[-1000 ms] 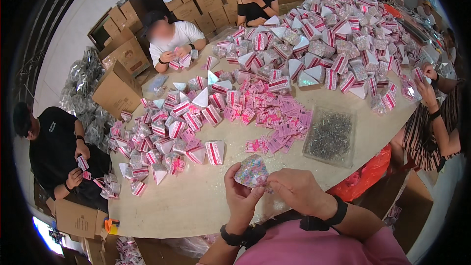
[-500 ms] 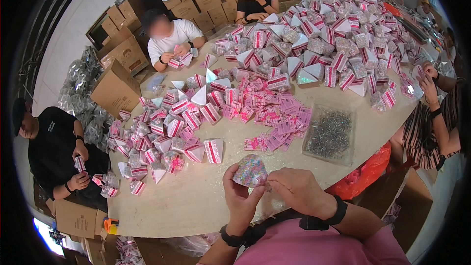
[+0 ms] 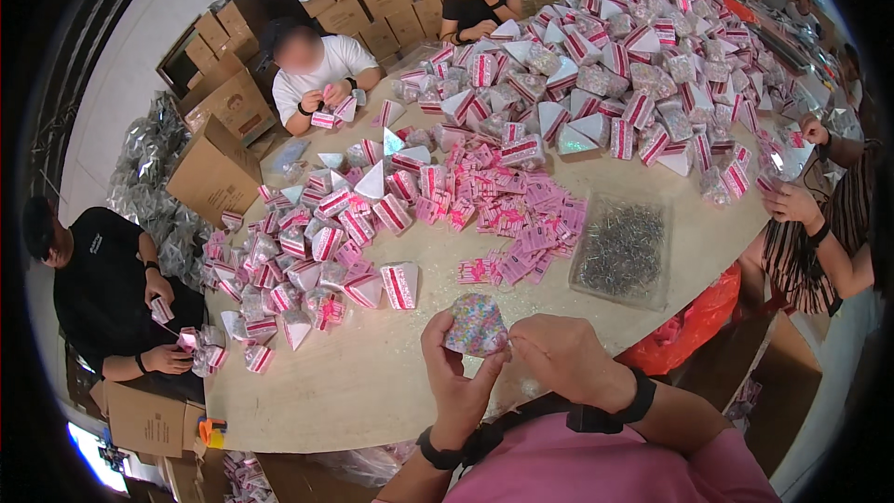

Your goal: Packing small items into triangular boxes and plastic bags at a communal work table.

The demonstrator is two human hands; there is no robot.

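1. Cardboard boxes (image 3: 214, 168) stand at the far left beside a seated person in a black shirt (image 3: 98, 284), whose hands work on small red-striped packets at the table's (image 3: 354, 391) left rim
2. Striped cone-shaped packets (image 3: 317, 251) lie scattered over the left half of the round table; one striped packet (image 3: 400, 285) stands apart, nearest the person's own hands and just up-left of them
3. Left hand (image 3: 456, 382) rises from the lower edge with its wrist in a dark band; its thumb and fingers (image 3: 438, 331) close on the left side and underside of a small sprinkle-patterned pouch (image 3: 476, 325), pinching it rather than spread
4. Pouch sits between the two hands, held above the table near its front edge, with its pointed end up and its wider base down toward the palms, so its long axis runs roughly upright and away from the body
5. Right hand (image 3: 568, 359) comes in from the right, its fingertips drawn together at the pouch's lower right edge and touching it; whether it nips the film or a small item there is too small to tell. Both hands are equally close, each in contact
6. Pink flat labels (image 3: 521, 224) spread beyond the hands, and a clear tray of small metal pieces (image 3: 622, 250) lies up-right of the right hand, near but apart
7. Another heap of packets (image 3: 615, 65) fills the far right, where another person's hands (image 3: 792, 205) reach in
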